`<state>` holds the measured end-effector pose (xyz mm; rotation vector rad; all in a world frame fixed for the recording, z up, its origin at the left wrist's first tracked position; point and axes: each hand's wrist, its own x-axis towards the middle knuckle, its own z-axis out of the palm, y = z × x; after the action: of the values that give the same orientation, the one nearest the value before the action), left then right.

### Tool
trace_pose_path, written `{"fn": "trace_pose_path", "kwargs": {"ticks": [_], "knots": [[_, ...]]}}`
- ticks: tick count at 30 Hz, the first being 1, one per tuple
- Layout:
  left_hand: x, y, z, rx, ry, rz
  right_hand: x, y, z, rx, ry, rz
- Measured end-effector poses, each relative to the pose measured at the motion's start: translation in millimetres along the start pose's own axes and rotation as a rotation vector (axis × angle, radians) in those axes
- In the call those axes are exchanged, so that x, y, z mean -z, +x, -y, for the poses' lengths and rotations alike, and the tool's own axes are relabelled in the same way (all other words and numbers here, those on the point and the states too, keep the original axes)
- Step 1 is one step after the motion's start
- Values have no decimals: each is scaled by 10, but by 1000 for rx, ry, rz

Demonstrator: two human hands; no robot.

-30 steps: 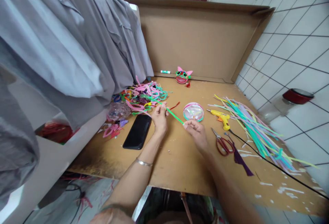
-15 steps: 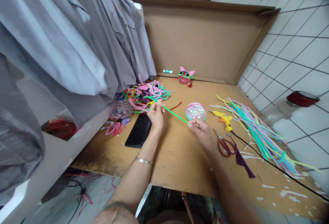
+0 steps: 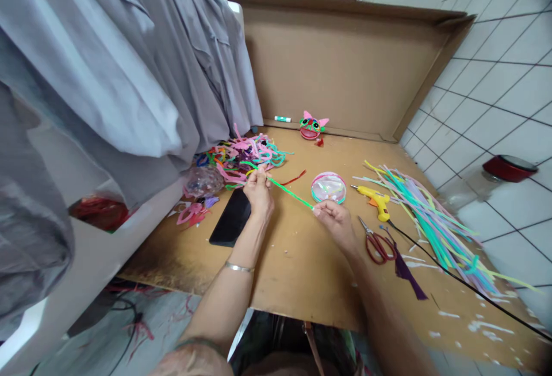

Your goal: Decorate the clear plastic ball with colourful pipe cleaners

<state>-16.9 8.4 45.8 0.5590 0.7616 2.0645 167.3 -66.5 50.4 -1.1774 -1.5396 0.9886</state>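
A bright green pipe cleaner [image 3: 292, 194] stretches straight between my two hands above the table. My left hand [image 3: 259, 191] pinches it, and a short end sticks out past the fingers toward a heap of coloured pipe cleaners [image 3: 254, 149]. The other end sits between the thumb and fingers of my right hand [image 3: 334, 219]. Just beyond that hand is a round clear container with a pink and teal rim [image 3: 328, 176]. Beside my left wrist lies a black phone [image 3: 228, 221], partly covered by the hand.
Right of my hands are a yellow glue gun [image 3: 376, 199] with a black cord, red-handled scissors [image 3: 378, 246], a purple tassel [image 3: 407, 275] and long pastel pipe cleaners [image 3: 431, 221]. A small pink-eared figure [image 3: 311, 127] stands at the cardboard wall [image 3: 345, 65]. Grey cloth [image 3: 172, 77] hangs left.
My left hand has shifted slightly left along the green pipe cleaner or with it. My right hand keeps its pinch nearly in place. The view has tilted a little.
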Motion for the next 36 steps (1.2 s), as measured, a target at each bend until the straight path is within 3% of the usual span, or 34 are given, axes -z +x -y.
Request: {"fn": "trace_pose_path", "kwargs": {"ticks": [5,12,16,19,21,24,30,36], "knots": [[-4,44,-51,16,-25,-61,69,4,-87,56,-134,-73],[4,66,-88,1,-76,-70,214,36,-145,105,-293,-330],[-2,59,-92,-14,-77,-54,271,100,-181,180,-154,-494],[-5,58,-88,-20,-74,-57,269,150,-218,230,100,-568],[0,68,-84,-28,-79,-86,250,163,-213,216,326,-566],[15,94,-77,-25,-103,-119,223,149,-149,154,611,-462],[32,113,-58,21,-122,-135,274,111,-51,103,937,-285],[-20,14,-7,15,-27,11,387,99,-59,126,1058,-287]]}}
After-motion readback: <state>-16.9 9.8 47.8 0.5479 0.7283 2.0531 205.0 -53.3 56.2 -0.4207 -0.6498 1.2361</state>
